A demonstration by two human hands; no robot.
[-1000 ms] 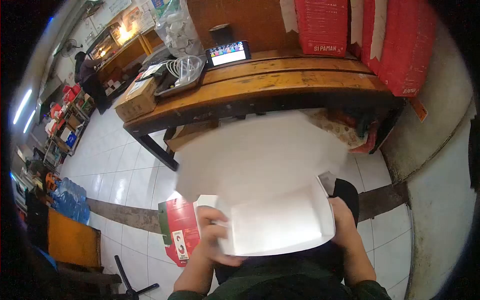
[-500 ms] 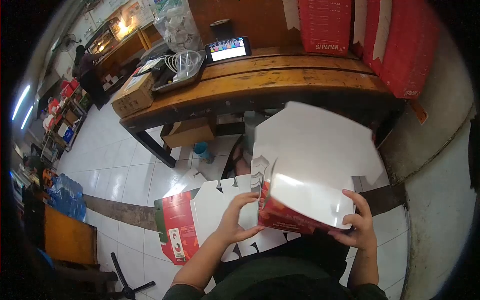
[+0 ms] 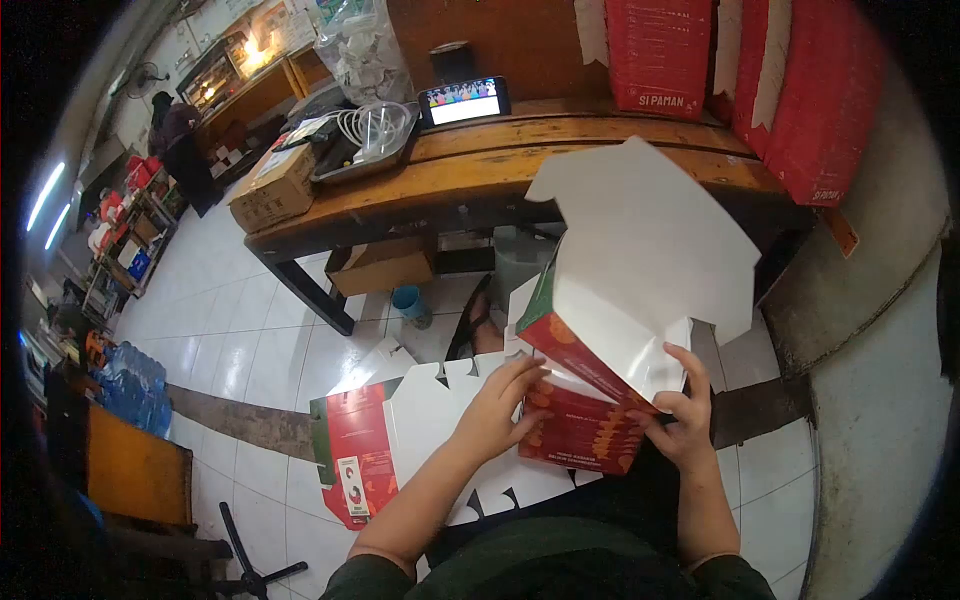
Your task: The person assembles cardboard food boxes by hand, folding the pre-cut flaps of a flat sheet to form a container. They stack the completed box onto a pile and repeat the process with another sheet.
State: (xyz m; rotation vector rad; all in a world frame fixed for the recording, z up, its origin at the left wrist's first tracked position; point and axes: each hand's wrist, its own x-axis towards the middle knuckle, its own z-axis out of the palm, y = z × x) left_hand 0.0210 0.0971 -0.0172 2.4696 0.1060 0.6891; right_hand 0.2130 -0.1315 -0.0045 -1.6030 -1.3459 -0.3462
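A partly folded red and white carton (image 3: 650, 240), its white inside facing up and a large flap raised, is tilted above the lap. My right hand (image 3: 685, 410) pinches its lower right corner. My left hand (image 3: 505, 405) is closed at the left edge of a red printed panel (image 3: 580, 425) below that carton, thumb and fingers on its edge. Flat cartons (image 3: 430, 410), white with one red and green printed end, lie under and left of my left hand.
Ahead stands a wooden bench (image 3: 480, 160) with a lit phone (image 3: 464, 102), a tray of cables (image 3: 370, 140) and a cardboard box (image 3: 275, 188). Red packs (image 3: 660, 60) lean at its right. A blue cup (image 3: 410, 305) is on the floor. Another person (image 3: 180, 150) stands far left.
The upper carton has turned and tilted, with its flap now higher, exposing more of the red panel below. My left hand has shifted slightly right and my right hand slightly left.
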